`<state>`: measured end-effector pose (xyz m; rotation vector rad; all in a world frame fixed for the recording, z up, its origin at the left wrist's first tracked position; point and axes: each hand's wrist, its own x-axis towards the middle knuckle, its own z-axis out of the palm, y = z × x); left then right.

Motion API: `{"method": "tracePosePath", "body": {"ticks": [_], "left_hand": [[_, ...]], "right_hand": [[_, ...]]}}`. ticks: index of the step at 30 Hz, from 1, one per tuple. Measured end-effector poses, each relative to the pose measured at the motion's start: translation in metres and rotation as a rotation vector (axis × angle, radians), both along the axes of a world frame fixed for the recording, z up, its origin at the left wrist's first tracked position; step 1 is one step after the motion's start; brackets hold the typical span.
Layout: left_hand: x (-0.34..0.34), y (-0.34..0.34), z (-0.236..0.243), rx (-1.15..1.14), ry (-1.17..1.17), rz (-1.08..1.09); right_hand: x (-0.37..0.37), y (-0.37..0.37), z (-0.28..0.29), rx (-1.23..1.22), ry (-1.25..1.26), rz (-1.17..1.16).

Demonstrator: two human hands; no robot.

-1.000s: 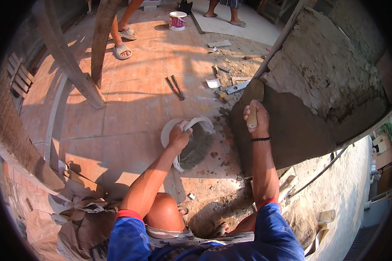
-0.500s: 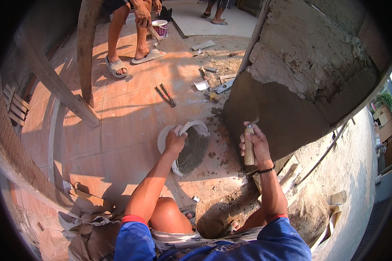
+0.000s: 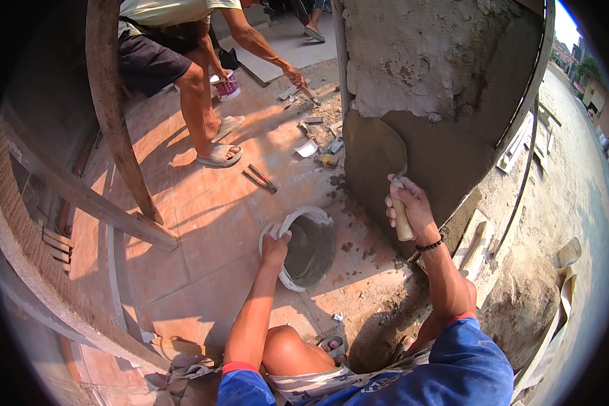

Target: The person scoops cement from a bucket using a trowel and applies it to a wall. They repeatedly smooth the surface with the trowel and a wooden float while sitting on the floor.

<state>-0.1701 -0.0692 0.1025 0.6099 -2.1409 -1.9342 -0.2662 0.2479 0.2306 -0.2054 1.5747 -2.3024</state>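
Observation:
I have my left hand [image 3: 275, 247] closed on the rim of a white bucket [image 3: 289, 281] that holds grey mortar [image 3: 310, 252] and stands on the tiled floor [image 3: 210, 271]. My right hand [image 3: 413, 208] grips the wooden handle of a trowel [image 3: 391, 150]. The trowel's rounded blade lies against smooth, dark wet mortar [image 3: 453, 162] on the lower part of a column. Above that band the column's surface [image 3: 419, 61] is rough, pale grey and cracked.
A co-worker [image 3: 193, 88] bends at the upper left, holding a tool by the rubble. Pliers [image 3: 259, 178] and small tools [image 3: 328, 160] lie on the floor. Wooden posts [image 3: 125, 145] cross the left side. Planks [image 3: 474, 243] lie right of the column, beside a pale road.
The view has swung upward and right, showing more column and street. My trowel hand has shifted along the mortar. The co-worker has come into fuller view, bending, arms reaching down.

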Motion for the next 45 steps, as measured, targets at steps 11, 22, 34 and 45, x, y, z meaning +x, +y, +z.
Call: {"method": "tracePosePath", "body": {"ticks": [11,22,34,45], "left_hand": [[-0.007,0.013,0.004,-0.017,-0.015,-0.017],[-0.001,0.005,0.014,0.035,-0.009,0.028],[0.003,-0.007,-0.002,0.050,0.011,0.024],[-0.008,0.011,0.007,-0.089,-0.021,-0.054]], "right_hand": [[-0.040,-0.046,-0.077,0.172,-0.034,0.154],[-0.092,-0.106,-0.147,0.248,-0.194,-0.089],[-0.049,-0.060,-0.175,0.468,-0.219,-0.112],[-0.083,-0.081,-0.217,0.541,-0.055,-0.080]]}}
